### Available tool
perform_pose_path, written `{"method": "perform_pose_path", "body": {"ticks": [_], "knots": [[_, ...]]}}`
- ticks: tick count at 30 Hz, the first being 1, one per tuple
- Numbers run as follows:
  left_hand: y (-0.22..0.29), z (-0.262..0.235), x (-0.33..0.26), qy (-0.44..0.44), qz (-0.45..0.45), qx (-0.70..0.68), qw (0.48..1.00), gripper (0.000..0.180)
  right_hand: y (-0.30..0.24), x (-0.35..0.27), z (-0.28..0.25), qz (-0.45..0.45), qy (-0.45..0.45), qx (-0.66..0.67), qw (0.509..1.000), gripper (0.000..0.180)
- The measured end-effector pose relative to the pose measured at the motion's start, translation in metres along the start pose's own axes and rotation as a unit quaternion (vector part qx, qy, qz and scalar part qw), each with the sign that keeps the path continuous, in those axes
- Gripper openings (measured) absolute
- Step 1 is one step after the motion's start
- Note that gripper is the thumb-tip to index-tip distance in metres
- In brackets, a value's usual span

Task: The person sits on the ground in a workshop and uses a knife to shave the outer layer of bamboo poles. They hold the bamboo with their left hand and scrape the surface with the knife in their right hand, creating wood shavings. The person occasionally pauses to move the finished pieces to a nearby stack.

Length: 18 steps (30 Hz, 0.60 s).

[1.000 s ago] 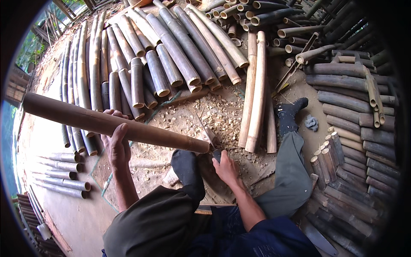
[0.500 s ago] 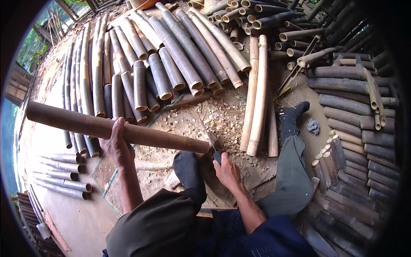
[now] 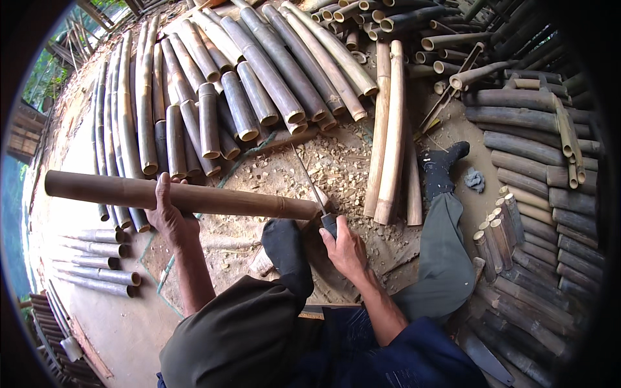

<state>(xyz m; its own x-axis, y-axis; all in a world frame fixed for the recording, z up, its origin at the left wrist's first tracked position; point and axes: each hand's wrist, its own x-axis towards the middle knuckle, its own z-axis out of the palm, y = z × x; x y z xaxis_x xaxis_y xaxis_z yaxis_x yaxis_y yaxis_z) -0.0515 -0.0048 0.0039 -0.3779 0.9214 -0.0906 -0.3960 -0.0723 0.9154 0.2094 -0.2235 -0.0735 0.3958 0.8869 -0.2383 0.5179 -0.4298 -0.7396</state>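
A long brown bamboo pole [image 3: 249, 200] lies across in front of me, its right end low near a wooden block [image 3: 328, 207]. My left hand [image 3: 169, 213] is closed round the pole left of its middle. In my right hand [image 3: 346, 249] is the dark handle of a knife [image 3: 307, 171], whose long thin blade points up and away to the left. The blade crosses just beside the pole's right end; whether it touches the bamboo I cannot tell. Pale wood chips [image 3: 333, 165] are scattered on the ground beyond.
Rows of bamboo poles [image 3: 259, 58] lie at the far side. Two pale poles [image 3: 388, 136] stretch out ahead on the right. More bamboo is stacked along the right [image 3: 524, 168]. A saw blade [image 3: 485, 359] lies at lower right, a grey rag [image 3: 474, 180] beside my dark-socked foot [image 3: 443, 165].
The knife blade has swung outward, away from me, and more of it shows. The pole's left end has dropped slightly, so the pole lies more level in view.
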Motion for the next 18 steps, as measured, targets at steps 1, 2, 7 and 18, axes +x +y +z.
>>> {"method": "perform_pose_path", "body": {"ticks": [1,2,7,18], "knots": [[-0.007,-0.007,0.006,0.001,0.025,0.028,0.999,0.046,-0.012,-0.003,-0.008,-0.043,0.027,0.029,0.998,0.032],[-0.009,-0.012,0.010,0.004,0.051,0.061,0.997,0.044,-0.026,-0.007,-0.017,-0.073,0.060,0.034,0.995,0.032],[-0.002,0.006,0.000,-0.079,0.055,0.028,0.995,0.042,0.009,-0.012,0.009,-0.086,0.107,0.047,0.989,0.032],[0.007,0.003,0.002,-0.226,0.028,-0.019,0.974,0.049,-0.017,-0.016,-0.012,-0.152,0.133,0.094,0.975,0.031]]}}
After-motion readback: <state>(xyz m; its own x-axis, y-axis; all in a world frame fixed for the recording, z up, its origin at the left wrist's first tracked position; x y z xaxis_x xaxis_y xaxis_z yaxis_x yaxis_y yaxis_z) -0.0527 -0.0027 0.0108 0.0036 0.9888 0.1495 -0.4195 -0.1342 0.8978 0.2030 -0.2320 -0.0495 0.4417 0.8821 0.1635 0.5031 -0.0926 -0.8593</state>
